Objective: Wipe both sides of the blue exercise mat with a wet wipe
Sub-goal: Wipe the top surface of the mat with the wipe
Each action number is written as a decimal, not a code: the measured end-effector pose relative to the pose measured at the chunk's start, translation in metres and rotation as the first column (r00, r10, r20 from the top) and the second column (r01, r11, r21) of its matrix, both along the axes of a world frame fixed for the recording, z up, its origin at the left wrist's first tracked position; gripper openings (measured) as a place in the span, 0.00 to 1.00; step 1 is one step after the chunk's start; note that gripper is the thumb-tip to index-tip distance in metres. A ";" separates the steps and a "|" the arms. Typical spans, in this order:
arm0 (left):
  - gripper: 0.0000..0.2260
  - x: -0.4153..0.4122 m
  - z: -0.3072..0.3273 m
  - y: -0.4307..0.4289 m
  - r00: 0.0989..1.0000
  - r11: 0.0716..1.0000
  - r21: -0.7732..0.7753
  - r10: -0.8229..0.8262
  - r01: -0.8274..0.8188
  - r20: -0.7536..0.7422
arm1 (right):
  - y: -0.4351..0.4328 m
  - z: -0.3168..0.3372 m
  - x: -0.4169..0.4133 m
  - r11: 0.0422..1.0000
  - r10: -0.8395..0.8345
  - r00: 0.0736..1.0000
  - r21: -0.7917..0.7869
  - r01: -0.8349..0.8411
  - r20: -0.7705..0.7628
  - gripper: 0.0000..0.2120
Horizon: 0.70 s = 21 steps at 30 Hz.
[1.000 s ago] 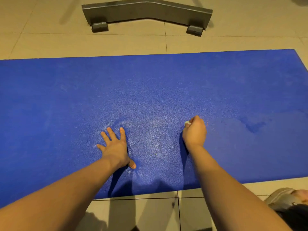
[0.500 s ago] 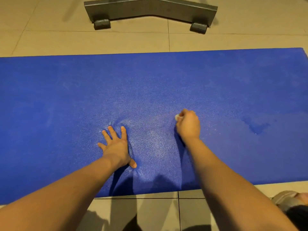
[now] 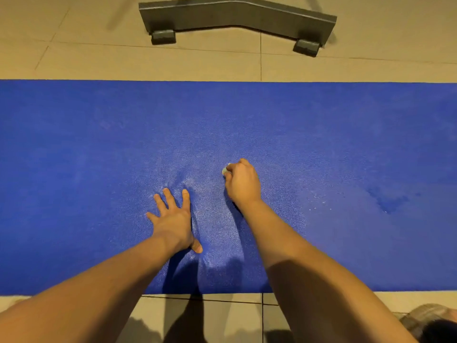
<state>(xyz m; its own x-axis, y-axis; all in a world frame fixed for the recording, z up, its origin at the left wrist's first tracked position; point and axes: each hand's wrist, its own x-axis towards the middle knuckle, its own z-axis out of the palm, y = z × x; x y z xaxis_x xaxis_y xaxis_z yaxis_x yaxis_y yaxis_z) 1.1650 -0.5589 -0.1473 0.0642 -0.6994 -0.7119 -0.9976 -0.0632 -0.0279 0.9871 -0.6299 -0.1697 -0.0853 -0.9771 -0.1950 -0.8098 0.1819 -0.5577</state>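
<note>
Lying flat on the tan floor tiles (image 3: 74, 63), the blue exercise mat (image 3: 321, 134) stretches from side to side. The left hand (image 3: 173, 219) presses down on the mat with its fingers spread wide. The right hand (image 3: 243, 183) has its fingers curled round a small white wet wipe (image 3: 225, 170), which peeks out and touches the mat. A darker patch (image 3: 388, 201) shows on the mat to the right. A gray metal base (image 3: 237, 18) stands on the floor past the mat.
</note>
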 end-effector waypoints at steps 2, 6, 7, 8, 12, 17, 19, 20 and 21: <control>0.75 0.000 0.001 0.000 1.000 1.000 0.002 -0.001 0.001 -0.004 | -0.004 0.001 -0.021 0.999 -0.047 0.999 0.021 0.047 -0.018 0.09; 0.74 0.001 0.001 0.000 1.000 1.000 0.002 -0.005 0.005 -0.006 | 0.000 0.001 -0.094 0.956 -0.287 0.950 0.019 0.292 -0.121 0.07; 0.75 0.001 0.001 0.000 1.000 1.000 0.004 -0.004 0.004 -0.006 | 0.005 0.000 -0.112 0.934 -0.354 0.926 0.010 0.358 -0.133 0.07; 0.75 0.000 0.001 -0.001 1.000 1.000 0.006 -0.003 0.003 -0.006 | 0.009 0.000 -0.125 0.908 -0.414 0.899 0.008 0.419 -0.141 0.07; 0.75 -0.001 0.002 -0.001 1.000 1.000 0.012 0.005 -0.005 -0.005 | 0.021 0.000 -0.117 0.874 -0.481 0.867 0.011 0.486 -0.131 0.09; 0.75 -0.003 0.004 -0.003 1.000 1.000 0.018 0.018 -0.018 0.005 | 0.043 -0.001 -0.029 0.983 -0.185 0.982 -0.014 0.185 -0.019 0.10; 0.75 -0.003 0.004 -0.003 1.000 1.000 0.016 0.024 -0.024 0.011 | 0.050 0.000 -0.010 1.000 -0.029 0.999 0.003 0.029 -0.040 0.10; 0.75 -0.002 0.004 -0.003 1.000 1.000 0.017 0.025 -0.025 0.013 | 0.051 0.001 -0.009 0.999 0.038 0.997 0.014 -0.037 -0.071 0.10; 0.75 -0.002 0.004 -0.002 1.000 1.000 0.019 0.025 -0.025 0.013 | 0.050 0.002 -0.014 0.997 0.079 0.992 0.026 -0.077 -0.100 0.10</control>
